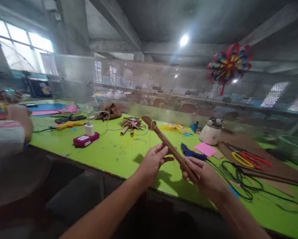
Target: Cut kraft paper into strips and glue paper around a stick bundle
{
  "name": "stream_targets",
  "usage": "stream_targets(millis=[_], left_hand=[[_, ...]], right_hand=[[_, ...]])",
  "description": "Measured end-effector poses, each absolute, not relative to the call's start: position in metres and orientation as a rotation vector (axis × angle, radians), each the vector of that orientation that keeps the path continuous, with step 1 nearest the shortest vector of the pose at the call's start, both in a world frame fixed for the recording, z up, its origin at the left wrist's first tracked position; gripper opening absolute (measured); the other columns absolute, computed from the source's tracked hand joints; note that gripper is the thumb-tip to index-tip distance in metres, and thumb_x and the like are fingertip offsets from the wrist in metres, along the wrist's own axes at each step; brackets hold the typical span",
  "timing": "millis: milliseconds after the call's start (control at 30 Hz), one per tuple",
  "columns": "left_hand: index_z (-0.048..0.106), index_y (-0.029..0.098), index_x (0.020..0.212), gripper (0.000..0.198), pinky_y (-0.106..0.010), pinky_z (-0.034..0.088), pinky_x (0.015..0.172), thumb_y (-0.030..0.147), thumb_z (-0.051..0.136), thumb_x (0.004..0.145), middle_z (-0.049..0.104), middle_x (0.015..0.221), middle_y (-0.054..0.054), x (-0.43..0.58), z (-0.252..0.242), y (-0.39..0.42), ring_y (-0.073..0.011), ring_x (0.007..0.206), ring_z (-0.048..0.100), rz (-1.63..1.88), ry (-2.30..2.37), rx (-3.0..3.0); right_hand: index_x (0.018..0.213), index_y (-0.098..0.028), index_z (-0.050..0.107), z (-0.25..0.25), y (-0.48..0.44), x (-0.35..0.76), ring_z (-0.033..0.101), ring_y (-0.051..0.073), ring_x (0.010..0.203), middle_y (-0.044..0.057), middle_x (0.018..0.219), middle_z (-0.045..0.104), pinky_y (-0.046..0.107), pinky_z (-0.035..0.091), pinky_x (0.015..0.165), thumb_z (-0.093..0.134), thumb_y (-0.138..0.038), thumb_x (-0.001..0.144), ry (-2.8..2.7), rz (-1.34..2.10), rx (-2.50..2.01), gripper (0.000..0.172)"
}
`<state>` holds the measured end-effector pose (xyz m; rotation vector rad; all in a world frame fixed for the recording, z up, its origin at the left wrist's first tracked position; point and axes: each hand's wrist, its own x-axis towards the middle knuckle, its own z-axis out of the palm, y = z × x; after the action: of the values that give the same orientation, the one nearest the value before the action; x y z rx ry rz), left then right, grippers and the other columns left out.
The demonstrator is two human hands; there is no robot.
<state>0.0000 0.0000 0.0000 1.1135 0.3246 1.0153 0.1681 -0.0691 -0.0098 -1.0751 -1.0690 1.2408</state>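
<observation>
My right hand (203,174) is closed around the near end of a bundle of thin brown sticks (161,136), which slants up and away to the left over the green table (114,154). My left hand (153,161) is at the middle of the bundle, its fingers curled against the sticks. A thin yellow thread (151,127) hangs near the bundle's far end. A blue glue gun (192,153) lies just beyond my right hand.
On the table lie a star-shaped stick piece (132,124), a pink box (86,139) with a white charger, a pink paper (205,149), a white pot (212,132), red scissors (248,157) and black cables (238,179). Another person's arm (11,129) is at the left. A paper pinwheel (229,64) hangs on the mesh screen.
</observation>
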Motion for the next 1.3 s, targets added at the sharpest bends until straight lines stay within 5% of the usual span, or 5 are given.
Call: stream_targets(millis=[133,367,600,933,1300], left_hand=[[0.057,0.008,0.113,0.037,-0.039,0.044,0.092,0.029,0.064,0.084,0.07,0.098,-0.015,0.008,-0.006,0.0,-0.0217,0.092,0.065,1.066,0.277,1.01],[0.06,0.01,0.1,0.031,-0.03,0.049,0.078,0.031,0.07,0.079,0.07,0.084,-0.01,0.013,-0.012,0.0,-0.0151,0.073,0.064,1.039,0.248,0.98],[0.062,0.012,0.098,0.034,-0.02,0.036,0.036,0.04,0.066,0.08,0.055,0.061,0.002,0.02,-0.026,-0.004,-0.0076,0.043,0.043,0.97,0.249,1.048],[0.065,0.009,0.099,0.034,-0.018,0.035,0.037,0.039,0.063,0.083,0.046,0.049,0.005,0.022,-0.031,-0.007,-0.0058,0.039,0.039,0.991,0.294,1.064],[0.05,0.014,0.12,0.048,-0.02,0.039,0.031,0.038,0.063,0.081,0.069,0.089,-0.007,0.024,-0.029,-0.008,-0.0054,0.035,0.046,0.974,0.327,0.992]], right_hand=[[0.088,-0.013,0.07,-0.017,-0.071,0.156,0.054,0.007,0.055,0.001,0.069,0.061,0.019,0.041,0.054,0.075,-0.045,0.073,-1.057,1.269,-1.028,0.035],[0.087,-0.015,0.071,-0.022,-0.068,0.151,0.061,0.012,0.064,0.004,0.071,0.065,0.021,0.045,0.057,0.07,-0.05,0.076,-1.035,1.312,-1.011,0.037],[0.087,-0.013,0.07,-0.017,-0.058,0.146,0.064,0.014,0.062,0.006,0.071,0.068,0.026,0.051,0.065,0.062,-0.055,0.081,-1.104,1.334,-1.059,0.044],[0.073,-0.013,0.063,-0.024,-0.052,0.133,0.057,0.009,0.047,0.004,0.061,0.066,0.018,0.043,0.047,0.063,-0.059,0.077,-1.025,1.246,-1.126,0.046],[0.06,-0.013,0.061,-0.03,-0.058,0.125,0.048,0.006,0.04,0.001,0.047,0.058,0.018,0.033,0.043,0.069,-0.061,0.07,-1.047,1.148,-1.189,0.049]])
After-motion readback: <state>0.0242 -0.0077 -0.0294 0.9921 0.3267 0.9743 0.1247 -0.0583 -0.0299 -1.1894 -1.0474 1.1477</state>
